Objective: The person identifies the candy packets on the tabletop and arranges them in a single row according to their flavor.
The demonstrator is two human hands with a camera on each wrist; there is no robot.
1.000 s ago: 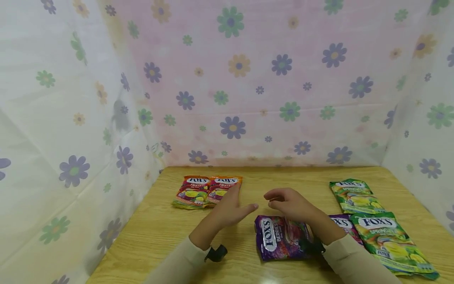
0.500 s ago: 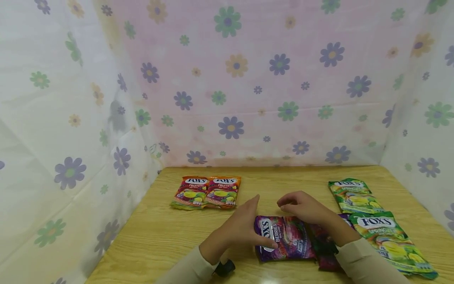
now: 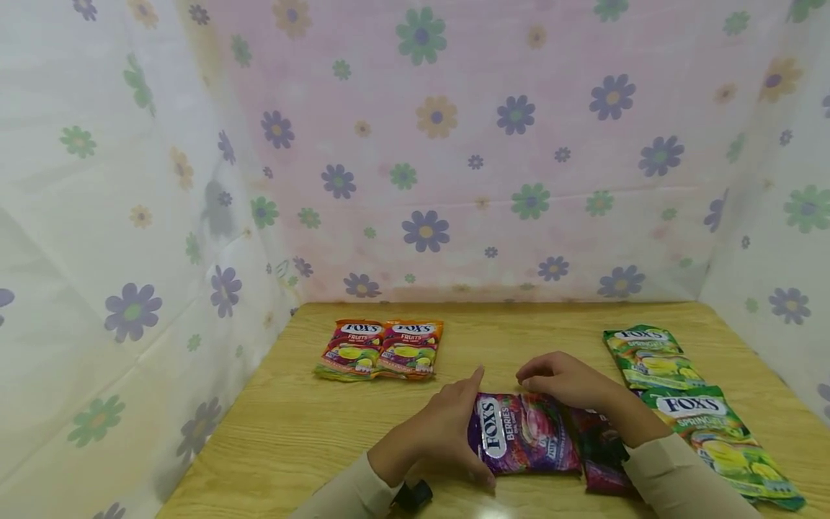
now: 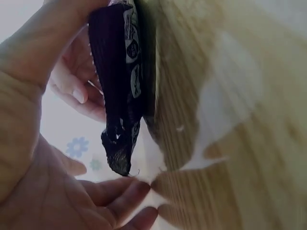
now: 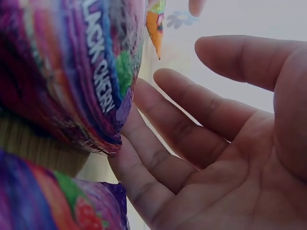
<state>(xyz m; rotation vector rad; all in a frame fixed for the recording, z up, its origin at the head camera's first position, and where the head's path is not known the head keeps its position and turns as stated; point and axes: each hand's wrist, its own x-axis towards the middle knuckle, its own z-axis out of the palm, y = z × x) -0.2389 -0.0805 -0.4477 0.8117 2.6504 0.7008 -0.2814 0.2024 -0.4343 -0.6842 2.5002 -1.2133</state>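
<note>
A purple bag of berries candy (image 3: pixel 528 436) lies flat on the table, its label turned sideways. My left hand (image 3: pixel 441 425) spans the bag's left end, thumb near the lower corner and fingers by the upper one. In the left wrist view the bag's dark edge (image 4: pixel 115 72) stands between the spread thumb and fingers. My right hand (image 3: pixel 577 382) is at the bag's upper right corner, fingers loosely bent; in the right wrist view its fingertips touch the bag's rim (image 5: pixel 108 96). Partly beneath the right forearm lies a second purple candy bag (image 3: pixel 599 458).
Two joined red-orange fruits candy bags (image 3: pixel 376 353) lie at the back left of the wooden table (image 3: pixel 292 432). At the right are a green candy bag (image 3: pixel 653 357) and a larger-looking one (image 3: pixel 720 440) nearer me. Flower-patterned cloth (image 3: pixel 480 216) encloses the table.
My left hand has come down and right from beside the fruits bags to the purple bag's left end. My right hand has shifted right and slightly down. The front purple bag has edged slightly right.
</note>
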